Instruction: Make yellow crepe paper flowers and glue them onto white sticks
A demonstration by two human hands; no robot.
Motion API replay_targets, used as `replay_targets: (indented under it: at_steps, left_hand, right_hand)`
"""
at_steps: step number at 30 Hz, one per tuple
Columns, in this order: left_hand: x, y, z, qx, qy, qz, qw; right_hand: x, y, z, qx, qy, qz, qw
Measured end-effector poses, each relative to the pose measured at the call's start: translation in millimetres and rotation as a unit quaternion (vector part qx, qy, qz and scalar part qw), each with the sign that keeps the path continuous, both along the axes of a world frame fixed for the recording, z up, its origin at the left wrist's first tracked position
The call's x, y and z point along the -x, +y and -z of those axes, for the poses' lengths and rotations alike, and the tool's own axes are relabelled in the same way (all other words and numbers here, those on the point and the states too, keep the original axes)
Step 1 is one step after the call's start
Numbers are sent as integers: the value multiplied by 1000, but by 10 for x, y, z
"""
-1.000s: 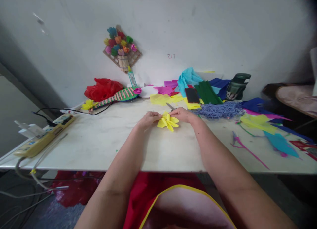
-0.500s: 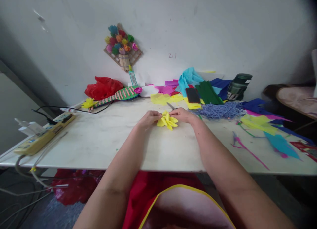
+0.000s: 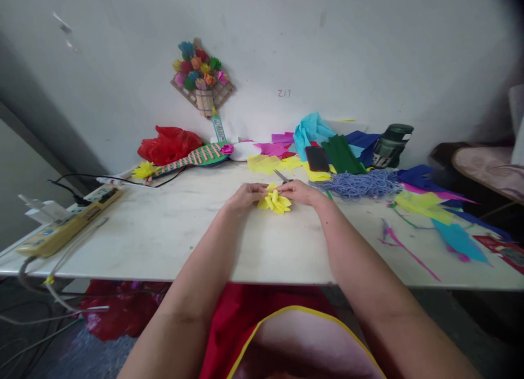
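A yellow paper flower [image 3: 277, 203] with several pointed petals is held low over the middle of the white table [image 3: 143, 226]. My left hand [image 3: 247, 195] pinches it from the left side. From the right, the fingers of my right hand [image 3: 301, 192] are closed on its upper edge. The flower's back and the fingertips behind it are hidden. Just beyond my right hand lies a pair of scissors [image 3: 281, 176], its blades pointing away and its handles mostly covered by the hand.
Yellow crepe paper [image 3: 265, 164], a phone [image 3: 317, 159], bluish yarn [image 3: 360, 185] and a dark green bottle [image 3: 392, 145] lie or stand behind on the right. A power strip [image 3: 67, 226] runs along the left edge. A striped green guitar-shaped craft [image 3: 196, 158] rests near the wall.
The flower has turned a little between my fingers, and its petals sit differently. Both hands keep their hold, and the view has shifted slightly.
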State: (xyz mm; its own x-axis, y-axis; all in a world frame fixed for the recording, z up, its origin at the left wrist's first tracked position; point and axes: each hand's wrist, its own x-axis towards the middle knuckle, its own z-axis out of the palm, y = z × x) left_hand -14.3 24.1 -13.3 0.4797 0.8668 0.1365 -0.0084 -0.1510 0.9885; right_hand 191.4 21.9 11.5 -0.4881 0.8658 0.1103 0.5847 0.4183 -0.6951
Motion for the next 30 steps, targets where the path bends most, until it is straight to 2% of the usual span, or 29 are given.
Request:
replay_targets:
  at_steps: [4,9,15,20,30]
  left_hand:
    - [-22,-7,-7,51,-6,-11,999]
    - [-56,-26,-53,141,-88,-11,986]
    - [-30,-81,-107,121,-103,-2,987]
    - [-22,-110,-102,144,-73,-2,987]
    - [-30,-103,-83,153,-84,4,985]
  right_hand:
    - [3,-13,-7,-19,-1,5,1000]
    - [-13,7,18,-14,25,-4,1000]
    - [-34,19,22,-11,36,-19,999]
    - [-42,-9,9,-5,40,-7,999]
    - [-46,7,35,-1,56,-8,998]
